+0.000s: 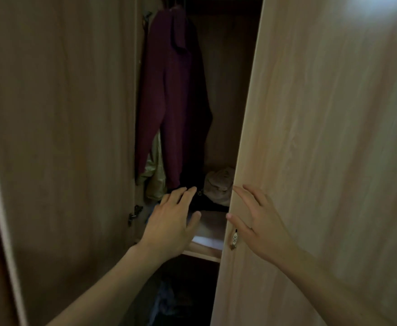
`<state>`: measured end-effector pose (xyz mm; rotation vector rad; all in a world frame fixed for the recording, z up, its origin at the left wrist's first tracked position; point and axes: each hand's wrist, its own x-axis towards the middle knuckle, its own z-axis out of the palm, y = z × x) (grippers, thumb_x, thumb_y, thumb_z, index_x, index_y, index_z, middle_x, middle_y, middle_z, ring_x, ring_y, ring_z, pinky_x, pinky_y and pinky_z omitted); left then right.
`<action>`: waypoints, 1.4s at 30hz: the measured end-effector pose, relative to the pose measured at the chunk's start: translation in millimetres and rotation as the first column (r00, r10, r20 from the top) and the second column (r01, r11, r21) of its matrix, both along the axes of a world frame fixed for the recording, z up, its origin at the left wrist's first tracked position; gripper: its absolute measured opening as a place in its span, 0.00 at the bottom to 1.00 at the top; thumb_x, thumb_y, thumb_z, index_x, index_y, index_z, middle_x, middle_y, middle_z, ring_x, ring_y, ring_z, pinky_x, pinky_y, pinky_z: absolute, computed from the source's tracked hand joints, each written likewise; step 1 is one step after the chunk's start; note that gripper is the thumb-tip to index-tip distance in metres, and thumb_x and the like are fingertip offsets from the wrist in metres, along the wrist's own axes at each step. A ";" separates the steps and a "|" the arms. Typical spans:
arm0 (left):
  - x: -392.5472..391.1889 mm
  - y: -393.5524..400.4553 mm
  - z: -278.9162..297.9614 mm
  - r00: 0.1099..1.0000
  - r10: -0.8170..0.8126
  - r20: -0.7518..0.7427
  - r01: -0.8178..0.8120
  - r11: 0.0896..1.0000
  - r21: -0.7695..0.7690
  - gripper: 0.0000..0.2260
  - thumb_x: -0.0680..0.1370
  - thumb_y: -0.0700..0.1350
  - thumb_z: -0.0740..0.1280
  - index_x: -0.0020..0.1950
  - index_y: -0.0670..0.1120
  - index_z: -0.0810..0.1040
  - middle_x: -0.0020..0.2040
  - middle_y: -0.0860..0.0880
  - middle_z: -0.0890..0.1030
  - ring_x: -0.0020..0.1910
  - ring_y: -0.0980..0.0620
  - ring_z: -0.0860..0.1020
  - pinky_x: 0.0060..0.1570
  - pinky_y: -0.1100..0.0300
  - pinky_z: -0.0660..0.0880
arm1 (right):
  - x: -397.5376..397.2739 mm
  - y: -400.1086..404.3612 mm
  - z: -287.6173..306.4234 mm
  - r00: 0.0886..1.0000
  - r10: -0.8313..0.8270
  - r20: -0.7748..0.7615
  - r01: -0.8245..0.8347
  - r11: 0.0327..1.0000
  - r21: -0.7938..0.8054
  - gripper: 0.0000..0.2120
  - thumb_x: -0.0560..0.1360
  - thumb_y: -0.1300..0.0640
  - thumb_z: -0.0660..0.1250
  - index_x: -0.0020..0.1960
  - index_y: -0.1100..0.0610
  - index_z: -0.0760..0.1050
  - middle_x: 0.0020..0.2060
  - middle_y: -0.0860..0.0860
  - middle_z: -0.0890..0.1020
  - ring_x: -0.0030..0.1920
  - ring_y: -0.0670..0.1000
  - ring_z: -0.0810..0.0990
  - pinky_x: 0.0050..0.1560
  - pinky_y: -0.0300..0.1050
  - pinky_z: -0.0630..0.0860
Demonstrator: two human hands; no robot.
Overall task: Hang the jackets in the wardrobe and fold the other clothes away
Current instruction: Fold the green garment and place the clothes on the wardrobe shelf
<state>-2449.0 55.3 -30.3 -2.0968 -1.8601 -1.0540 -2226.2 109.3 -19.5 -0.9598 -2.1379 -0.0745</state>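
A dark red jacket [171, 102] hangs inside the wardrobe, with a pale green garment [154, 177] partly hidden behind it. On the shelf [207, 251] below lie a dark folded piece [207, 203] and a beige bundle [218, 182]. My left hand [169, 222] reaches into the gap, fingers straight, over the dark piece; contact is unclear. My right hand [258, 220] lies flat with spread fingers on the edge of the right wardrobe door [322, 137], just above its small handle [234, 238].
The left wardrobe door [58, 137] stands open at the left. The gap between the doors is narrow. Under the shelf is a dark compartment with some bluish cloth [164, 302] barely visible.
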 end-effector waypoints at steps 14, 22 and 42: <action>-69.1 -127.0 33.3 0.933 0.345 -0.107 -0.336 0.937 0.095 0.25 0.81 0.54 0.60 0.77 0.51 0.60 0.73 0.49 0.68 0.71 0.47 0.65 0.67 0.48 0.68 | -93.0 -42.3 -19.2 0.950 0.306 -0.066 -0.312 0.943 -0.115 0.35 0.75 0.31 0.55 0.78 0.46 0.57 0.75 0.46 0.60 0.75 0.49 0.57 0.72 0.48 0.61; -139.9 -163.6 41.1 0.896 0.436 -0.087 -0.414 0.890 0.189 0.27 0.81 0.55 0.59 0.78 0.51 0.59 0.76 0.49 0.65 0.75 0.47 0.61 0.71 0.46 0.65 | -177.7 -66.0 -9.1 0.927 0.373 -0.041 -0.375 0.924 -0.070 0.33 0.78 0.36 0.60 0.78 0.45 0.54 0.75 0.44 0.59 0.75 0.47 0.56 0.72 0.47 0.61; -251.3 -129.6 39.6 0.975 0.017 0.220 -0.111 0.900 0.422 0.34 0.77 0.43 0.61 0.81 0.49 0.52 0.77 0.53 0.60 0.74 0.62 0.59 0.70 0.65 0.61 | -276.2 -85.6 -20.4 0.974 0.222 -0.042 -0.226 0.967 -0.115 0.31 0.77 0.37 0.59 0.76 0.45 0.58 0.72 0.42 0.63 0.72 0.45 0.62 0.70 0.47 0.65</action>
